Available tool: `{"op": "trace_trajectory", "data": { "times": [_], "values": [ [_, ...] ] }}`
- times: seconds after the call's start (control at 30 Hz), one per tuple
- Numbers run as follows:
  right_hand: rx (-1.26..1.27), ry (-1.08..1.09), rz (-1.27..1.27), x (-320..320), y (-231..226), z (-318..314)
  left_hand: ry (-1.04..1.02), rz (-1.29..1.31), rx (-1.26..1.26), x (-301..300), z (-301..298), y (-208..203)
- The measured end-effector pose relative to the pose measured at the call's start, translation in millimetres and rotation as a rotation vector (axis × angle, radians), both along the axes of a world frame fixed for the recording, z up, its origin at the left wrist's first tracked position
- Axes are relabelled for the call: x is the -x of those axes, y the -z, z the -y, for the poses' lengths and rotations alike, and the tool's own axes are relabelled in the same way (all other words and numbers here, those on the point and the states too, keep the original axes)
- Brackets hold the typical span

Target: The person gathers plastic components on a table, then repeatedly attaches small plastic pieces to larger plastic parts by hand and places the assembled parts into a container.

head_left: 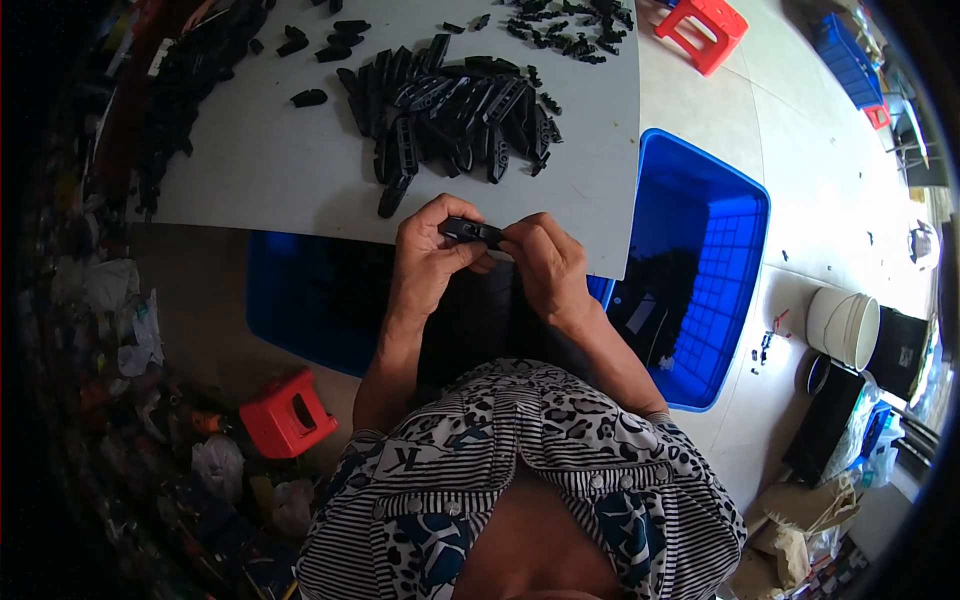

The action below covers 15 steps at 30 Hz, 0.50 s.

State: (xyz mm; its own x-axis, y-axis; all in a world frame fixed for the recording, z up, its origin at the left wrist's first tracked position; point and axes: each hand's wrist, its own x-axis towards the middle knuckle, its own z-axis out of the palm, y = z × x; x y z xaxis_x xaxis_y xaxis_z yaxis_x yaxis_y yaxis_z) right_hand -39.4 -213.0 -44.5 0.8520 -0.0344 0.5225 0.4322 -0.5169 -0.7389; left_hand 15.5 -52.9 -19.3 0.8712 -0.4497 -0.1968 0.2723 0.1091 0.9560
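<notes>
Just over the table's near edge, a short, dark black plastic part [470,231] is held between my two hands. My left hand [425,255] grips its left end, thumb below and fingers curled behind. The right hand [548,262] pinches the right end between thumb and forefinger, its other fingers folded in. Beyond my hands lies a pile of long black plastic pieces [440,110] on the pale table [270,150]. Small black clips or fragments [570,28] are scattered at the far right of the table.
A dark heap of black parts [185,100] lines the table's left side. Right of the table stands a blue crate [735,270] with dark contents; another blue crate [300,300] sits beneath the near edge. Red stools [288,415] and a white bucket [843,328] stand on the floor.
</notes>
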Motion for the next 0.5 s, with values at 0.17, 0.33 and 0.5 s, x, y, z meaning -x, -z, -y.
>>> {"op": "trace_trajectory", "data": {
  "times": [0.17, 0.33, 0.5],
  "values": [
    [0.162, 0.018, 0.007, 2, 2, 0, 0.004, 0.071, -0.092, 3, 4, -9],
    [0.258, 0.014, -0.040, 9, 2, -4, -0.039, 0.029, -0.129, 8, 1, -4],
    [0.160, -0.059, -0.116, 15, 2, -6, -0.074, 0.116, -0.237, 17, 0, -6]
  ]
}}
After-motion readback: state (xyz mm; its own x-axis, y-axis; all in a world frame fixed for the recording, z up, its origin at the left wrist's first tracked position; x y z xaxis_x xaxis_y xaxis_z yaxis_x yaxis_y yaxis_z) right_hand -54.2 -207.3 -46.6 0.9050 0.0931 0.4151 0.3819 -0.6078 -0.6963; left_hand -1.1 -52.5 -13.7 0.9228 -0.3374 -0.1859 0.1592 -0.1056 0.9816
